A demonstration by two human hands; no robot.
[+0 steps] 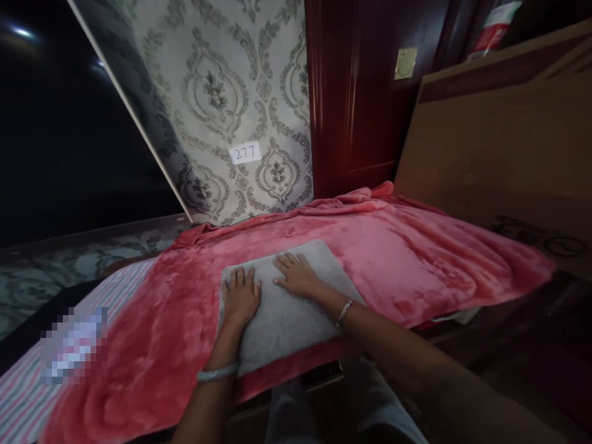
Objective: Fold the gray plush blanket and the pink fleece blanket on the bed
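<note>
A flat grey cloth (287, 327), roughly square with a plush look, lies on a pink fleecy blanket (152, 327). My left hand (242, 299) rests palm down on the cloth's left side, fingers spread. Farther right, near the cloth's far edge, my right hand (298, 275) is also laid flat with its fingers apart. Both palms touch the cloth, and neither hand grips it. A pale bangle (217, 373) circles my left wrist, and a silver bracelet (345, 312) is on the right one.
A striped cloth (124, 283) extends from under the blanket at left. Behind stand a large dark screen (78, 135), a patterned wall with a paper label (245, 152), and a dark red door (356, 92). A big cardboard box (504, 148) stands at right, with a bottle (494, 31) above.
</note>
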